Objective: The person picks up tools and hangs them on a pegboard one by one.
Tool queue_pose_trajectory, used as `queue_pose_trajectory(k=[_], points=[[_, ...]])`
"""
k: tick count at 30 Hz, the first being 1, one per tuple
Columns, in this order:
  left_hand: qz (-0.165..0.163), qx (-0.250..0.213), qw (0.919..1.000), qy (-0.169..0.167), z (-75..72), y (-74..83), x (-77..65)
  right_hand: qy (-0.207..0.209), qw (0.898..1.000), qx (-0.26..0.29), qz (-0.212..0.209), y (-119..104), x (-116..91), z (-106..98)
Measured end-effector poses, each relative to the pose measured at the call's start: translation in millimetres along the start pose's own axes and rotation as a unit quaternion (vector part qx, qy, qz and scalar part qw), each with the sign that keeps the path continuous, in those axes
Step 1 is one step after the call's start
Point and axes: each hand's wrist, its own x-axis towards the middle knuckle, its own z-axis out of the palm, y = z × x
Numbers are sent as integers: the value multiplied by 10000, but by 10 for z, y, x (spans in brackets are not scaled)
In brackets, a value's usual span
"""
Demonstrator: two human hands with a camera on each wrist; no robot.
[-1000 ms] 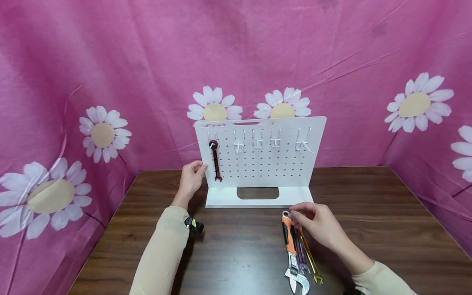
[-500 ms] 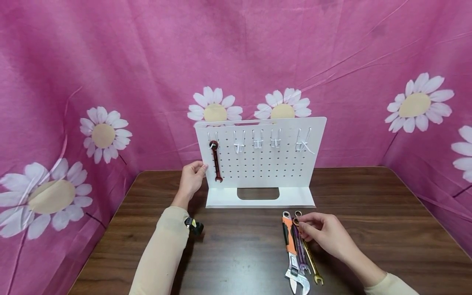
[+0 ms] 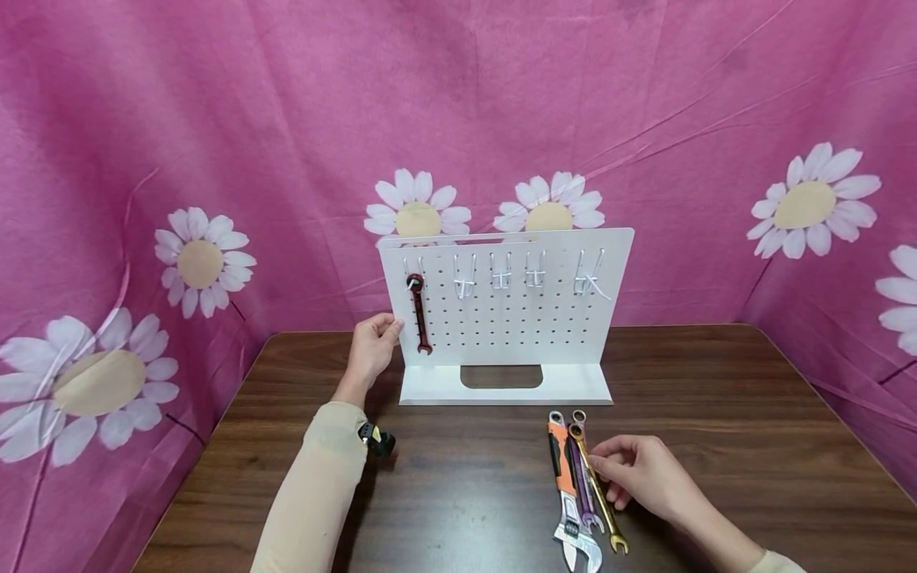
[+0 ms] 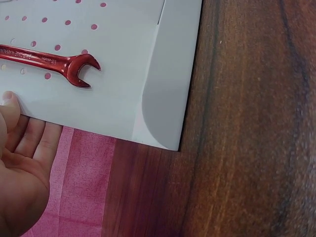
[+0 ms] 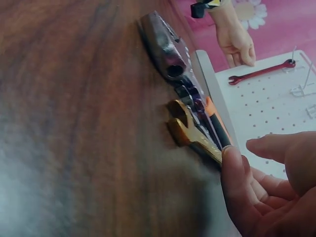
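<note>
My left hand (image 3: 372, 346) holds the left edge of a white pegboard (image 3: 516, 326), thumb in front and fingers behind. A red combination wrench (image 3: 419, 314) hangs from the pegboard's leftmost hook, open end down. My right hand (image 3: 648, 477) is beside a gold combination wrench (image 3: 600, 497) on the table, fingertips right at its shank. In the right wrist view, a gap shows between the thumb and the finger at the gold wrench (image 5: 185, 131). Left of it lie a purple wrench (image 3: 582, 485), partly covered, and an adjustable wrench (image 3: 562, 465) with an orange and black handle.
Several white wire hooks (image 3: 501, 274) line the pegboard's upper part, right of the red wrench. Its base (image 3: 437, 386) stands on the dark wooden table (image 3: 458, 477). A pink flowered cloth (image 3: 458, 103) hangs behind.
My right hand has drawn back toward me and right, from the wrenches' ring ends to the gold shank, uncovering those ends. The wrenches and my left hand stay nearly still.
</note>
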Motion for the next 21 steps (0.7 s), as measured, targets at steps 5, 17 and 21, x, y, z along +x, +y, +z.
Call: queue_pose_trajectory(k=[5, 17, 21], points=[[-11, 9, 10000, 33, 4, 4, -3, -102, 9993, -150, 336, 30, -4, 34], [47, 16, 10000, 51, -6, 0, 1, -12, 9966, -567, 598, 19, 24, 84], [21, -11, 10000, 19, 1, 4, 1, -104, 9977, -339, 584, 31, 22, 67]])
